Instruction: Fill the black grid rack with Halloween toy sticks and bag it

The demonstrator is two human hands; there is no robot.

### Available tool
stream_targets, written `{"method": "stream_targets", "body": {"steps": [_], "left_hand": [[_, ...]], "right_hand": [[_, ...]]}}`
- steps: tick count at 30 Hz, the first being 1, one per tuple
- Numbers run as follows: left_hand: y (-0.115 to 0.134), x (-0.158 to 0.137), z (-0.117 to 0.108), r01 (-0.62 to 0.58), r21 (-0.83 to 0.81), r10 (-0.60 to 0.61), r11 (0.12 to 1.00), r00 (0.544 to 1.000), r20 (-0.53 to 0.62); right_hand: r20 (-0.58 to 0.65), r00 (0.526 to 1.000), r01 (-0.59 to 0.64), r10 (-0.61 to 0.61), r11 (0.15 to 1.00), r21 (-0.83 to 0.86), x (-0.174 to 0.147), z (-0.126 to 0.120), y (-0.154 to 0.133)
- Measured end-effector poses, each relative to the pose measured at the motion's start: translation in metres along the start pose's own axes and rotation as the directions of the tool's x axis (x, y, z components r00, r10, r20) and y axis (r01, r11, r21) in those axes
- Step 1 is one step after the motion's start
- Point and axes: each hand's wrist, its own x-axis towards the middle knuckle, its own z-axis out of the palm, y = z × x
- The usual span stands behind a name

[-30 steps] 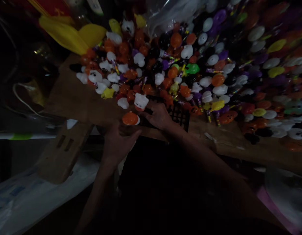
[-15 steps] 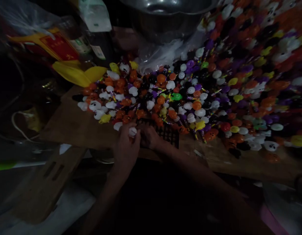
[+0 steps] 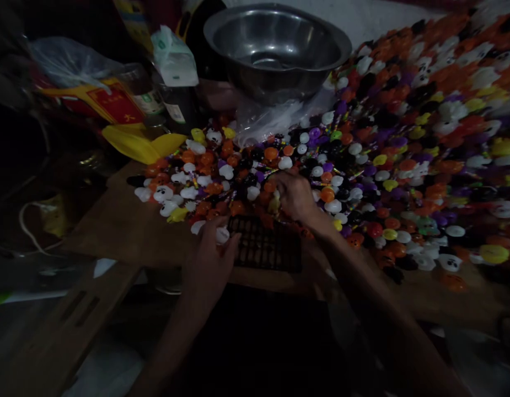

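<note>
My left hand (image 3: 209, 251) is closed round a small white plastic figure (image 3: 222, 235) by the near edge of the pile; a white piece (image 3: 197, 226) shows past its fingers. Beside it lies a black grid tray (image 3: 269, 248), flat on the wooden table. My right hand (image 3: 295, 194) is down in the pile behind the tray, fingers curled together; what they grip is hidden. Near its fingertips sit a pale yellow figure (image 3: 274, 202) and an orange ball-shaped piece (image 3: 269, 186). The pile mixes white, orange, black, purple and yellow plastic figures, some with patterned sticks.
A steel basin (image 3: 275, 71) stands behind the pile, over a clear plastic bag (image 3: 267, 124). Bottles, a red and yellow package (image 3: 116, 105) and a yellow object (image 3: 134, 144) are at the back left. The heap rises high on the right. A slotted board (image 3: 79, 309) juts out at lower left.
My right hand has moved from beside my left hand over the tray, away and rightward into the pile, uncovering the tray. My left hand keeps the white figure. The view has tilted up slightly.
</note>
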Motion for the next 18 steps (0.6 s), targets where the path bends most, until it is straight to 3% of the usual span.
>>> {"method": "stream_targets", "body": {"steps": [2,5,11,13,18], "left_hand": [[0.001,0.001,-0.004,-0.029,-0.001,0.029,1.0,0.999,0.018],[0.004,0.0,-0.006,-0.042,-0.018,0.043,0.999,0.998,0.038],[0.0,0.0,0.0,-0.023,-0.025,0.024,0.999,0.999,0.034],[-0.005,0.002,0.0,-0.055,-0.038,0.056,0.998,0.998,0.032],[-0.015,0.002,-0.008,-0.036,-0.056,0.037,0.998,0.999,0.015]], "right_hand": [[0.078,0.996,0.049,-0.035,0.98,-0.193,0.03,-0.011,0.016],[0.236,0.967,0.173,-0.095,0.926,-0.335,0.06,-0.01,0.026],[0.334,0.928,0.279,-0.164,0.9,-0.334,0.079,-0.001,0.04],[0.31,0.931,0.289,-0.194,0.909,-0.3,0.077,-0.005,0.042],[0.074,0.983,0.174,-0.166,0.977,-0.122,0.035,-0.021,0.023]]}}
